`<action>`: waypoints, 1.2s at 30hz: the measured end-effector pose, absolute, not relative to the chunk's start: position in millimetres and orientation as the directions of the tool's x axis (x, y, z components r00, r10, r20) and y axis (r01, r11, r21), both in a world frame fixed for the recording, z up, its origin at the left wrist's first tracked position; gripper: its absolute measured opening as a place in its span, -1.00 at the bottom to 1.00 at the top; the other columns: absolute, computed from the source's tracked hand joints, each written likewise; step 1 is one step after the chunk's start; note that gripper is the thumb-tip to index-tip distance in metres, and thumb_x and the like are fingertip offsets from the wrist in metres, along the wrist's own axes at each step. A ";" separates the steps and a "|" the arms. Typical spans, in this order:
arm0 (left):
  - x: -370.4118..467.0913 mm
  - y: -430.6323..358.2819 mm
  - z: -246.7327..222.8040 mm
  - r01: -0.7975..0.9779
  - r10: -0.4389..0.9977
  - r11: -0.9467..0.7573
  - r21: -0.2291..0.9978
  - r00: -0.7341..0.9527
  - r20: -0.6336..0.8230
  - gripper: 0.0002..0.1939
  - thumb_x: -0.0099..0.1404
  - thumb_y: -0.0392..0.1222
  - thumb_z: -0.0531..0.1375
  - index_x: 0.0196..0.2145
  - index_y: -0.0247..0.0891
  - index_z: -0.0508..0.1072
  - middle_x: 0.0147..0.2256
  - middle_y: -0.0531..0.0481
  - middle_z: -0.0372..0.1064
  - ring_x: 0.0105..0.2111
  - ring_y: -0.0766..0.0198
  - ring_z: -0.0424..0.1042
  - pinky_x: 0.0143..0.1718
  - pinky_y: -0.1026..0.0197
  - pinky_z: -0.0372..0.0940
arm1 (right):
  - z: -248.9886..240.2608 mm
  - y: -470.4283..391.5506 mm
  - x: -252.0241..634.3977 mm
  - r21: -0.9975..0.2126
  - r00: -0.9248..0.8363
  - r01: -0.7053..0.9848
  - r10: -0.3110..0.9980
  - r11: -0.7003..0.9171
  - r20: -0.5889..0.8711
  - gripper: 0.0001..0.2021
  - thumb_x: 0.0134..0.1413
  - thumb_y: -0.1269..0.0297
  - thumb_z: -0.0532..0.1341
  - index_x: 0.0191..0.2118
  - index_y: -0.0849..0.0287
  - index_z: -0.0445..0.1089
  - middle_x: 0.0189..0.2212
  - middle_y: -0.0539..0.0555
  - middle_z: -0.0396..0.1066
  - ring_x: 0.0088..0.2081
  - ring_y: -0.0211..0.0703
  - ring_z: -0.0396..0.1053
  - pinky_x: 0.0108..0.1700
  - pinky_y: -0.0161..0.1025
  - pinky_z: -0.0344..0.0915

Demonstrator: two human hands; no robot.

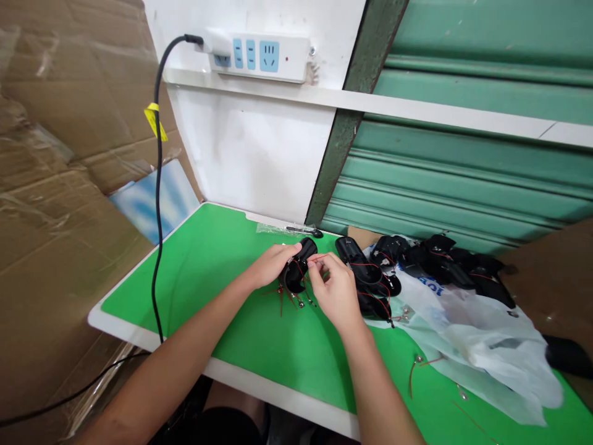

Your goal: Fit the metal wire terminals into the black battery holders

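Head view | left hand (272, 264), in from 8 o'clock, grips black plastic shell (309, 247) | right hand (336, 287), from 5 o'clock, pinches red wire (317, 258)

casings (456, 275): on bag (482, 334), right | bag: on table (278, 346) | cardboard (60, 266): left of table

black casing (293, 278) | hollow, tilted | red wire (315, 258) | thin, beside casing
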State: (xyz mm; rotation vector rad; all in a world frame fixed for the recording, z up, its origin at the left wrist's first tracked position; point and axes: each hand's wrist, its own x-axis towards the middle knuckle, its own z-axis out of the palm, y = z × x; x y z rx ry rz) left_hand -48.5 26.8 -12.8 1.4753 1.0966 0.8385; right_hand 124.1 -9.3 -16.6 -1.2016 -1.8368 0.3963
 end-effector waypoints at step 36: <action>-43.5 24.9 -13.2 0.050 0.944 -0.015 0.999 0.330 -0.002 -0.72 0.10 -0.05 0.15 -0.33 -0.30 0.47 -0.45 0.09 0.33 -0.41 0.27 0.28 -0.35 0.26 0.18 | -23.3 -8.3 125.0 -0.528 -0.158 0.700 0.826 0.480 0.541 -0.84 0.29 0.36 0.14 -0.28 0.15 0.46 -0.37 0.07 0.50 -0.40 -0.16 0.43 -0.32 -0.26 0.28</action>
